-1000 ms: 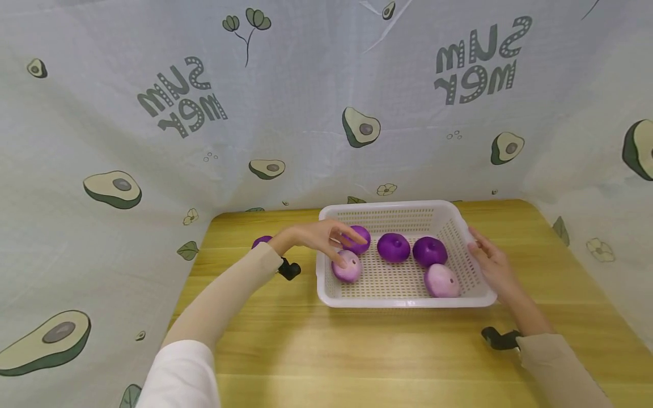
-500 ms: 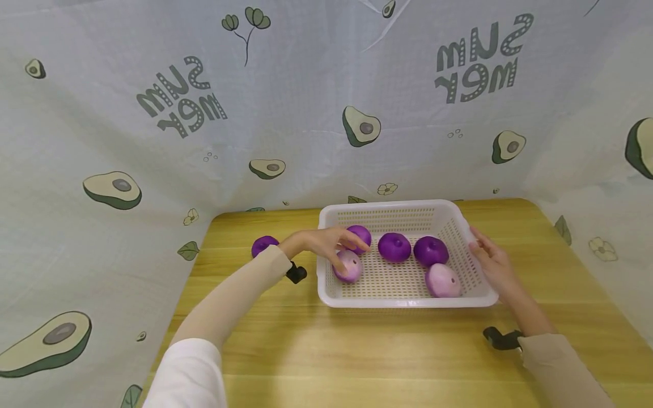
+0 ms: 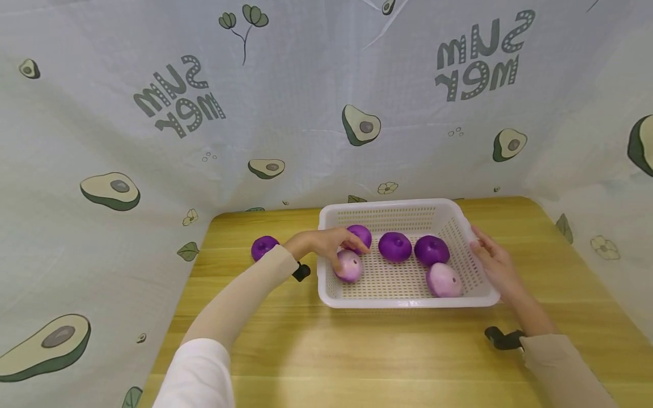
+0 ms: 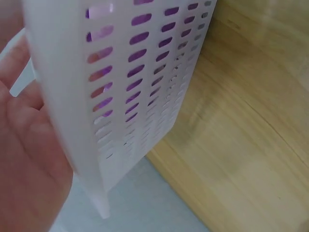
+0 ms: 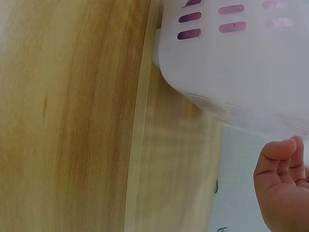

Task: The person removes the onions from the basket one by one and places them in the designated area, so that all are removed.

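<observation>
My left hand (image 3: 331, 242) reaches over the left rim of a white plastic basket (image 3: 408, 302). Its thumb and bent fingers hold a pale onion (image 3: 350, 266) at the front left; the far side of this grip is hidden. A purple onion (image 3: 360, 236) lies just behind those fingers. In the left wrist view, the basket wall (image 4: 77, 96) covers most of the fingers. On the opposite side, my right hand (image 3: 497, 266) grips the right rim. The right wrist view has its thumb and fingertips together at the basket's edge, beside the right hand's palm (image 5: 287, 198).
Two dark purple onions (image 3: 395, 247) (image 3: 431, 250) and a pale onion (image 3: 444, 280) lie farther right in the basket. Outside it, another purple onion (image 3: 264, 247) sits on the wooden table (image 3: 357, 351) at the left. A printed curtain (image 3: 306, 102) hangs behind the table.
My left hand has moved slightly right, and its fingers have bent down around the pale onion. The onion outside the basket has come more into view. My right hand stays at the rim.
</observation>
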`<state>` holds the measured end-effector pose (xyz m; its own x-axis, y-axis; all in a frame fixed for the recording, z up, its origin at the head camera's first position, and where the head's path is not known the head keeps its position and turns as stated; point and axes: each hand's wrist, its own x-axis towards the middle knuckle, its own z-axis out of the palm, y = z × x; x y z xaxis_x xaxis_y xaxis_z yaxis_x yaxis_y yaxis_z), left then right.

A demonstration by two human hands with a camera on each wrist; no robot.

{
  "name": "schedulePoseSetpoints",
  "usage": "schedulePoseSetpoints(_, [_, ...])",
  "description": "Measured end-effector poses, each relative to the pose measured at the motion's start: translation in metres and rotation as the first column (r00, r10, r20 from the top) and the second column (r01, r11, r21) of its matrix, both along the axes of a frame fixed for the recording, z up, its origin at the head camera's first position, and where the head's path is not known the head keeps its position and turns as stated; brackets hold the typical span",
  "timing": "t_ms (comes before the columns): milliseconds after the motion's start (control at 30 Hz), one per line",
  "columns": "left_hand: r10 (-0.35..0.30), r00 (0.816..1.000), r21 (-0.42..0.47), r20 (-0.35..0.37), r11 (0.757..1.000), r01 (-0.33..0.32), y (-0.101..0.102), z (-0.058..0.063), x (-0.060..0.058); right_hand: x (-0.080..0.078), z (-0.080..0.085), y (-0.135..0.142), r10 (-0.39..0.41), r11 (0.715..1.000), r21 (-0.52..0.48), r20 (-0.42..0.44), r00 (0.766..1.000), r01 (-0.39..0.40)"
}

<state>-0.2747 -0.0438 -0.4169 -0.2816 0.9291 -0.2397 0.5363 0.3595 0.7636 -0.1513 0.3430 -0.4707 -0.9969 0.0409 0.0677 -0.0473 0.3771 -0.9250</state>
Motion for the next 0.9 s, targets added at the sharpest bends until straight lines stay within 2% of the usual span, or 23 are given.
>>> schedulePoseSetpoints(233, [0.039, 0.999, -0.076, -0.034, 0.996, -0.042, 0.002, -0.0046, -0.0041, 0.0003, 0.0011, -0.0002, -0.004, 1.0, 0.009, 0.023, 1.0, 0.004])
schedulePoseSetpoints(433, [0.053, 0.99, -0.141, -0.129, 0.987, -0.071, 0.003, -0.006, -0.0029, -0.001, -0.0008, 0.0015, -0.01, 1.0, 0.019, 0.031, 0.999, 0.01])
schedulePoseSetpoints(667, [0.042, 0.956, -0.211, -0.289, 0.972, -0.107, 0.0041, -0.0048, 0.0015, -0.0026, -0.0018, 0.0022, -0.013, 1.0, 0.024, 0.048, 0.999, 0.012])
schedulePoseSetpoints(900, [0.045, 0.921, -0.281, -0.386, 0.945, -0.164, 0.0063, -0.006, 0.004, -0.0025, -0.0001, -0.0002, -0.012, 0.999, 0.045, 0.068, 0.998, 0.009])
